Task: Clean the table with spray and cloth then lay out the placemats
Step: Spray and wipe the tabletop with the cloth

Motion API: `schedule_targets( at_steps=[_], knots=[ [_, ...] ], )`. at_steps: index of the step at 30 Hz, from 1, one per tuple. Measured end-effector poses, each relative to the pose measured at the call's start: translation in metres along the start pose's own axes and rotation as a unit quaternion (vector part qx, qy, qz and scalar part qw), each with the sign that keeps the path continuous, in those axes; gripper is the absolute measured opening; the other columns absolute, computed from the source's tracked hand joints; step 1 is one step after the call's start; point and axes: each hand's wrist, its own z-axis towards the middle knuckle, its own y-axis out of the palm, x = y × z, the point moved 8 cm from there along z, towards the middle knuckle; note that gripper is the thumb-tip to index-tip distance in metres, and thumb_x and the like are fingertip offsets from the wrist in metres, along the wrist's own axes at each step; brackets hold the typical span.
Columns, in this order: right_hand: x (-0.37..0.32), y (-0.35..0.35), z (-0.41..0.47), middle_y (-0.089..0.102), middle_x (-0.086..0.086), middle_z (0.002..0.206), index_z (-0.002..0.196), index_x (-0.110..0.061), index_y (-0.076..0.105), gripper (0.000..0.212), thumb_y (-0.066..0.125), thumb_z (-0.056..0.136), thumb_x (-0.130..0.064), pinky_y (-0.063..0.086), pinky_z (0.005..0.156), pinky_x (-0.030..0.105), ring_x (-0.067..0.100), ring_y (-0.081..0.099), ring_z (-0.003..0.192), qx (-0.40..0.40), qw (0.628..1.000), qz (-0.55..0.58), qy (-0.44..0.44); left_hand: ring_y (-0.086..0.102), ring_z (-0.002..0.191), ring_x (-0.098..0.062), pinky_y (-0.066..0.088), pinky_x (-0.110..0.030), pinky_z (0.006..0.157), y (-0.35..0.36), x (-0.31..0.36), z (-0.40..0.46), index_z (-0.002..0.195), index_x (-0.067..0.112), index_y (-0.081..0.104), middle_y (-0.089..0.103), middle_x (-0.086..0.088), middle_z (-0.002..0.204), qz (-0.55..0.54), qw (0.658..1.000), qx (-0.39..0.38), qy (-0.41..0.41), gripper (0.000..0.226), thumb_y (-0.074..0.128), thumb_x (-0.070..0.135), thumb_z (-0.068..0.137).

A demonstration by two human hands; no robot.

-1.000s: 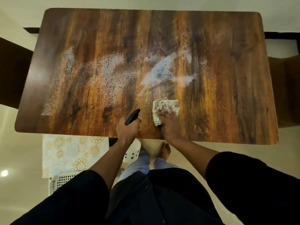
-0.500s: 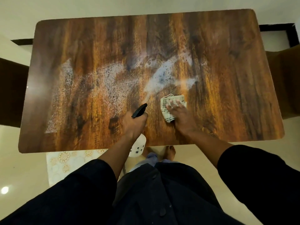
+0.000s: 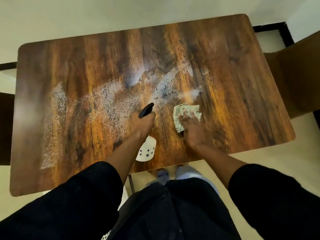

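Two hands busy: left hand (image 3: 142, 122) grips the bottle (image 3: 146, 149), right hand (image 3: 191, 126) spread flat on the cloth (image 3: 180, 111), mid-desk (image 3: 242, 84). We'd wipe long overlapping strokes through the spray (image 3: 110, 96).

- No words, brands or numbers that I can read anywhere here.
- The white spray bottle (image 3: 146, 151) in my left hand (image 3: 141, 124), at lower centre, carries small dark printed marks, too small to read.
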Motion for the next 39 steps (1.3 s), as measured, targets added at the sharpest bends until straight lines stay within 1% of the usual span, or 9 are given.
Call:
schedule_targets(
  at_steps=[3,9,13,20,24,28,32,35,39],
  knots=[
    [-0.039,0.023,-0.015,0.012,-0.004,0.169,0.160,-0.028,0.030,0.083,0.071,0.090,-0.011,0.005,0.125,0.040,0.027,-0.006,0.156,-0.055,0.983,-0.069,-0.161,0.081,0.074,-0.039,0.066,-0.057,0.077,0.006,0.004,0.000,0.072,0.036,0.068,0.080,-0.007,0.075,0.004,1.000,0.014,0.007,0.010,0.072,0.035,0.080],
    [-0.018,0.012,0.005,0.016,-0.006,0.169,0.160,-0.026,0.028,0.087,0.064,0.086,0.002,0.013,0.126,0.047,0.026,0.000,0.158,-0.076,0.974,-0.066,-0.202,0.080,0.072,-0.034,0.066,-0.050,0.080,0.045,0.004,0.007,0.075,0.023,0.076,0.076,-0.006,0.067,0.023,0.999,-0.036,0.004,0.018,0.070,0.038,0.083],
    [0.013,-0.028,0.048,0.003,-0.014,0.169,0.159,-0.038,0.016,0.092,0.062,0.091,0.003,-0.001,0.125,0.042,0.017,-0.014,0.155,-0.056,0.985,-0.063,-0.150,0.079,0.064,-0.025,0.064,-0.045,0.075,0.069,0.014,0.010,0.097,0.021,0.079,0.074,-0.007,0.070,-0.021,0.999,-0.042,-0.026,0.028,0.071,0.037,0.077],
    [0.106,-0.107,0.144,0.020,-0.005,0.168,0.158,-0.028,0.033,0.084,0.052,0.087,0.011,0.012,0.127,0.045,0.025,0.005,0.158,0.002,0.998,-0.022,-0.052,0.076,0.061,-0.028,0.050,-0.033,0.055,0.091,0.032,0.019,0.108,-0.001,0.077,0.073,-0.009,0.071,-0.025,0.998,-0.032,-0.043,0.042,0.074,0.030,0.080],
    [0.144,-0.133,0.184,0.027,0.000,0.166,0.155,-0.023,0.042,0.077,0.047,0.088,0.014,0.007,0.127,0.035,0.024,0.006,0.158,0.050,0.995,0.073,0.046,0.077,0.068,-0.032,0.048,-0.032,0.052,0.096,0.041,0.022,0.099,-0.003,0.077,0.072,-0.009,0.071,-0.021,0.998,-0.033,-0.042,0.021,0.073,0.017,0.092],
    [0.132,-0.130,0.185,0.026,0.000,0.167,0.158,-0.024,0.036,0.073,0.055,0.093,0.004,0.008,0.125,0.032,0.025,0.003,0.158,0.061,0.995,0.024,0.072,0.076,0.068,-0.032,0.048,-0.035,0.057,0.102,0.051,0.020,0.087,0.008,0.078,0.070,-0.007,0.065,-0.028,0.999,-0.030,-0.030,0.013,0.071,0.020,0.086],
    [0.087,-0.105,0.150,0.017,-0.009,0.168,0.158,-0.032,0.033,0.081,0.055,0.090,0.006,0.010,0.128,0.043,0.022,0.001,0.158,0.034,0.999,0.013,0.000,0.076,0.063,-0.028,0.048,-0.036,0.059,0.105,0.056,0.020,0.093,-0.001,0.079,0.070,-0.007,0.066,-0.039,0.999,-0.010,-0.035,0.031,0.071,0.025,0.077],
    [0.043,-0.069,0.111,0.011,-0.015,0.168,0.157,-0.039,0.029,0.079,0.069,0.091,-0.018,0.012,0.127,0.051,0.023,-0.004,0.158,-0.021,0.993,-0.008,-0.113,0.076,0.062,-0.027,0.050,-0.031,0.056,0.108,0.058,0.023,0.109,0.005,0.079,0.071,-0.009,0.073,-0.036,0.999,-0.007,-0.039,0.046,0.072,0.031,0.073],
    [0.023,-0.039,0.084,0.001,-0.015,0.169,0.160,-0.038,0.018,0.085,0.064,0.093,-0.011,-0.001,0.128,0.045,0.017,-0.018,0.156,-0.089,0.972,-0.020,-0.218,0.076,0.059,-0.023,0.050,-0.030,0.057,0.112,0.065,0.027,0.089,0.003,0.075,0.072,-0.007,0.067,-0.015,0.999,0.001,-0.036,0.033,0.071,0.032,0.075]
  ],
)
